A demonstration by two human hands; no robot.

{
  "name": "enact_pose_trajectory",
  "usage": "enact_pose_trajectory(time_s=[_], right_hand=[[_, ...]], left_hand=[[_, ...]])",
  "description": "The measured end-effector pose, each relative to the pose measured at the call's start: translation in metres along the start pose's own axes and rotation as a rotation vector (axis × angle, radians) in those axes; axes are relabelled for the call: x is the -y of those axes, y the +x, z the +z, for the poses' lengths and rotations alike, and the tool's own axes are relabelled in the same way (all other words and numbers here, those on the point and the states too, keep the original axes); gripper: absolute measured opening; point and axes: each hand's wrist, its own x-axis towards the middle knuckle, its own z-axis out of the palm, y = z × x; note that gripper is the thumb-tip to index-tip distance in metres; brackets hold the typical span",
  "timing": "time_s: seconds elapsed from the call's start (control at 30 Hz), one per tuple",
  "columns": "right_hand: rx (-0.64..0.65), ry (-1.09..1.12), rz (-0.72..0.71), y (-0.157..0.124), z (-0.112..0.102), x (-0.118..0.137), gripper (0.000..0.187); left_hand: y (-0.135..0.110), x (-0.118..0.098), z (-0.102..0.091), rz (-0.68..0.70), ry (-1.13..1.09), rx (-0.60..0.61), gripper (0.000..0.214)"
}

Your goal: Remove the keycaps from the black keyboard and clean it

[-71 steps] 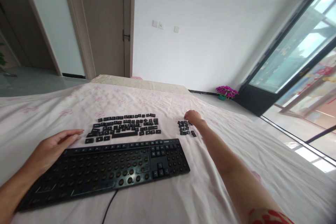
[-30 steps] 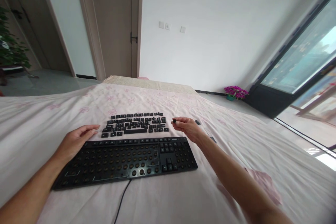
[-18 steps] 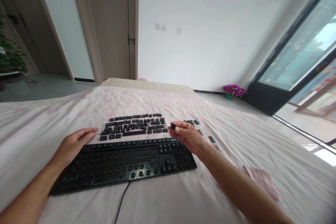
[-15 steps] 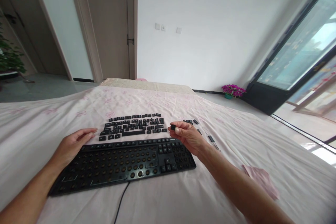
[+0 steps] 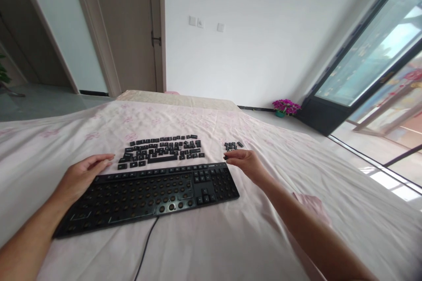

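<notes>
A black keyboard (image 5: pixel 148 196) lies at a slant on the cloth, most of its key sockets bare and some keys still fitted at its right part and top row. My left hand (image 5: pixel 79 178) rests at its upper left corner, fingers stretched out, holding nothing. Beyond the keyboard, loose black keycaps lie in rough rows, with a long space bar keycap (image 5: pixel 162 159) among them. Over the cloth, past the keyboard's upper right corner, my right hand (image 5: pixel 244 161) pinches a small black keycap (image 5: pixel 226 157). Just beyond those fingers is a small group of keycaps (image 5: pixel 231 145).
A pale pink flowered cloth (image 5: pixel 198 250) covers the table. The keyboard's cable (image 5: pixel 146 246) runs toward me. A pink cloth (image 5: pixel 311 206) lies beside my right forearm. Farther off are a wall, a door and a pot of purple flowers (image 5: pixel 286 106).
My right hand has moved right, from above the keyboard's upper edge to beside the small keycap group, with the keycap in its fingers. My left hand stays by the keyboard. The view has shifted slightly.
</notes>
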Motion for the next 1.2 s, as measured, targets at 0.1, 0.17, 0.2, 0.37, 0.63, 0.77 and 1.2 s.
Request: enact_pose_trajectory(time_s=[0.1,0.17,0.2,0.37,0.63,0.77,1.2], right_hand=[[0.031,-0.246,-0.066,-0.004,-0.015,-0.015,0.020],[0.049,-0.442,-0.181,-0.008,-0.020,-0.020,0.017],[0.065,-0.531,-0.247,-0.010,-0.020,-0.021,0.016],[0.120,-0.790,-0.477,-0.015,-0.017,-0.017,0.015],[0.244,-0.931,-0.626,-0.009,-0.013,-0.013,0.018],[0.247,-0.924,-0.607,-0.009,-0.013,-0.013,0.020],[0.319,-1.061,-0.482,-0.010,-0.004,0.001,0.022]], left_hand=[[0.000,0.002,0.000,-0.057,-0.070,0.032,0.058],[0.001,0.004,0.001,-0.053,-0.078,0.013,0.057],[0.001,0.005,0.001,-0.048,-0.077,0.003,0.058],[0.003,0.011,0.003,-0.045,-0.095,-0.003,0.057],[0.002,0.010,0.004,-0.050,-0.110,-0.007,0.057],[0.001,0.005,0.004,-0.062,-0.126,-0.005,0.056],[-0.001,0.002,0.004,-0.087,-0.153,0.002,0.058]])
